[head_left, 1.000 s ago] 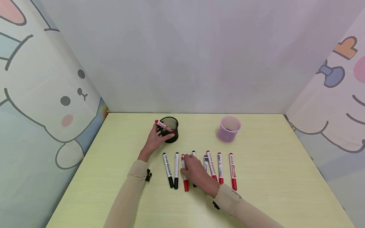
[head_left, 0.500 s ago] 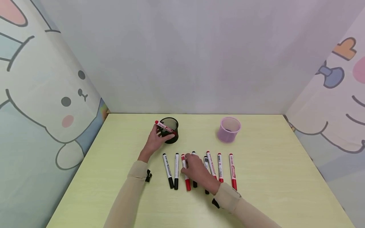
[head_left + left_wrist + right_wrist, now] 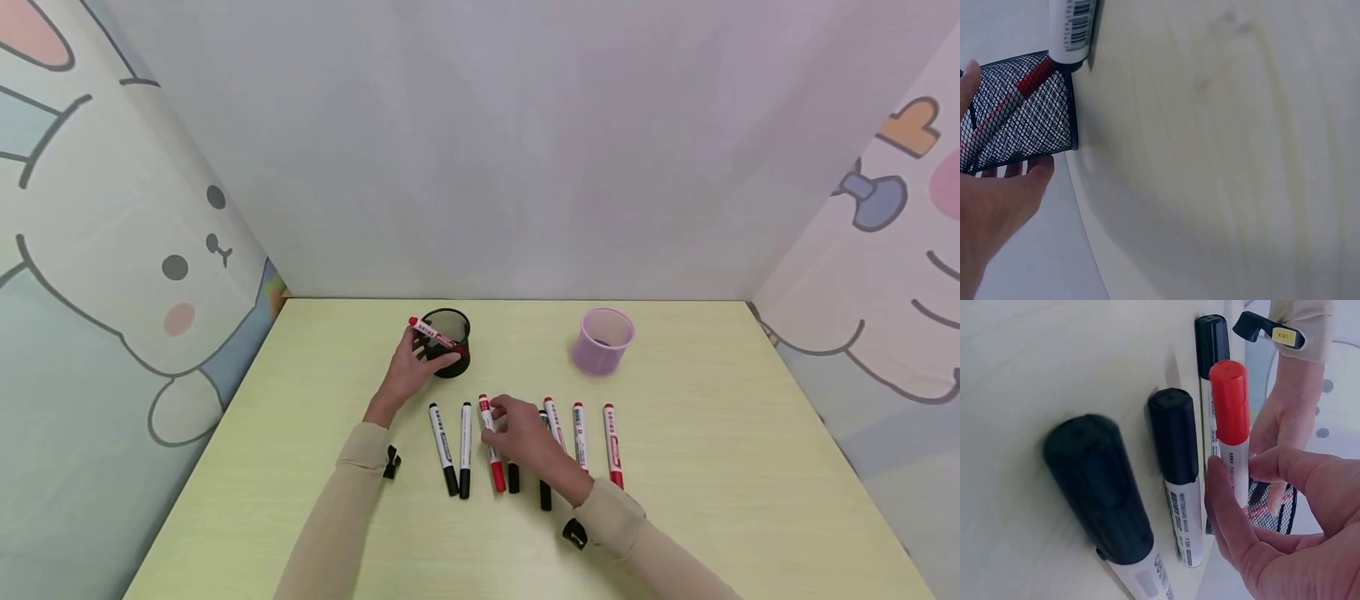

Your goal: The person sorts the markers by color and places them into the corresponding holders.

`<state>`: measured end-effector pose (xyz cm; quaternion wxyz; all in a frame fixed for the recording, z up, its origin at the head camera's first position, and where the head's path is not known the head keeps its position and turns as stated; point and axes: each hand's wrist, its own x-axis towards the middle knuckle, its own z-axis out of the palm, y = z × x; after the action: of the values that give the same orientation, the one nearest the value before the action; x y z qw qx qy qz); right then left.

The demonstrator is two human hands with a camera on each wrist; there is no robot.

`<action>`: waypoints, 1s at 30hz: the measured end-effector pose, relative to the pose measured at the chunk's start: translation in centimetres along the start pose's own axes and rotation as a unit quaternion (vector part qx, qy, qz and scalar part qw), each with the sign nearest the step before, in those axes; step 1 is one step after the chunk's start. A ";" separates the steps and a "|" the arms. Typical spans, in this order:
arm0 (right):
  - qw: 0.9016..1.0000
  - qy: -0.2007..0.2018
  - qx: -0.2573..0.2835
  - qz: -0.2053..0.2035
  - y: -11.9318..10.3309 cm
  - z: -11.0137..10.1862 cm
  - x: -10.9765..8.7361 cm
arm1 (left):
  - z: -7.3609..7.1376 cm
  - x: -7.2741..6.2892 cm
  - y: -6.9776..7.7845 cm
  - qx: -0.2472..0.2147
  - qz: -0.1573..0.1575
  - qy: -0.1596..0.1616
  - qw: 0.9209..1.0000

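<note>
On the left, a black mesh pen cup (image 3: 462, 354) stands on the table with a red-capped marker (image 3: 433, 333) leaning inside it. My left hand (image 3: 405, 372) grips this cup, thumb on one side and fingers round the other, as the left wrist view also shows at the mesh wall (image 3: 1041, 119). Among the row of markers, my right hand (image 3: 525, 433) pinches another red marker (image 3: 1231, 406) between thumb and fingers, its red cap pointing toward me. Black-capped markers (image 3: 1175, 437) lie beside it in the right wrist view.
A purple cup (image 3: 597, 354) stands at the back right. Two black markers (image 3: 443, 450) (image 3: 465, 450) lie left of my right hand. Several red markers (image 3: 613, 446) lie to its right, partly behind the sleeve. A wall borders the table's far edge.
The red marker in my right hand has shifted slightly away from me and its cap end to the right, the hand moving with it. My left hand stays at the mesh cup.
</note>
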<state>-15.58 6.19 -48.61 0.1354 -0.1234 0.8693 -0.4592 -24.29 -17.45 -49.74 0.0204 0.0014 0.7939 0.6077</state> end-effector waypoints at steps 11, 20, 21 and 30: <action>0.998 0.047 0.047 -0.009 -0.2 -1.3 0.4 | 0.0 0.0 -0.2 0.000 -0.005 -0.002 1.000; 0.994 0.048 0.093 0.010 -0.3 -1.8 1.0 | 0.0 -0.1 -0.2 0.007 -0.006 0.000 1.000; 0.994 0.048 0.099 0.010 -0.3 -1.9 1.0 | 0.0 0.0 -0.2 0.007 -0.006 0.000 1.000; 0.988 0.047 0.150 -0.009 -1.1 -2.7 1.6 | 0.0 -0.1 0.0 0.014 -0.003 0.005 1.000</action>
<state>-17.95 7.09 -46.48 0.1075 -0.0876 0.7950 -0.5905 -24.18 -17.42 -49.74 0.0186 -0.0038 0.8025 0.5963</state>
